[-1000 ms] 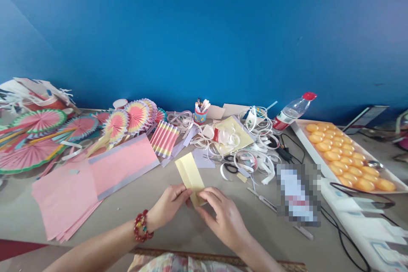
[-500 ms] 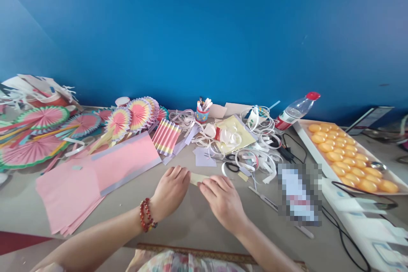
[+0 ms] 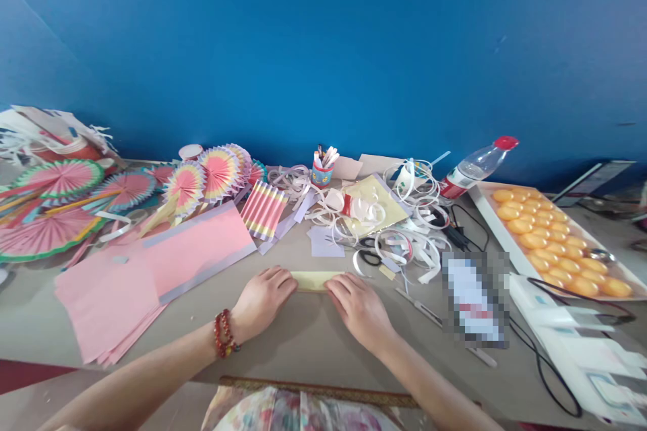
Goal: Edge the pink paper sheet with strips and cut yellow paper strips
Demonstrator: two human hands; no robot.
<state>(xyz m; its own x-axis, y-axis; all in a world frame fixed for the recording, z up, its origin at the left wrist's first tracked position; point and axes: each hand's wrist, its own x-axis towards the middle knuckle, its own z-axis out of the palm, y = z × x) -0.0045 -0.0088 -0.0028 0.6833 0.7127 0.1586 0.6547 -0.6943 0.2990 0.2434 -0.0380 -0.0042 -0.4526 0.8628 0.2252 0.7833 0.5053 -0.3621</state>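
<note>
A narrow strip of pale yellow paper [image 3: 311, 281] lies across the middle, low over the grey table. My left hand [image 3: 263, 302], with a red bead bracelet [image 3: 223, 333] at its wrist, has its fingers closed on the strip's left end. At the right end, my right hand [image 3: 358, 310] grips it too. The fingertips are partly hidden under both hands. Left of my hands lie pink paper sheets [image 3: 108, 303] and a longer pink sheet with grey-lilac edges [image 3: 202, 252]. A pleated pink and yellow paper piece [image 3: 263, 210] rests beyond.
Finished paper fans [image 3: 220, 172] crowd the left back. Tangled white strips [image 3: 414, 249], scissors [image 3: 371, 254] and a pen cup [image 3: 321, 174] lie ahead. A tilted bottle [image 3: 475, 167], a tray of orange domes [image 3: 550, 242], a craft knife [image 3: 419, 306] and black cables [image 3: 543, 377] are right.
My hands have moved apart along the yellow strip, so more of it shows between them. It now lies straighter and flatter. The view has shifted slightly.
</note>
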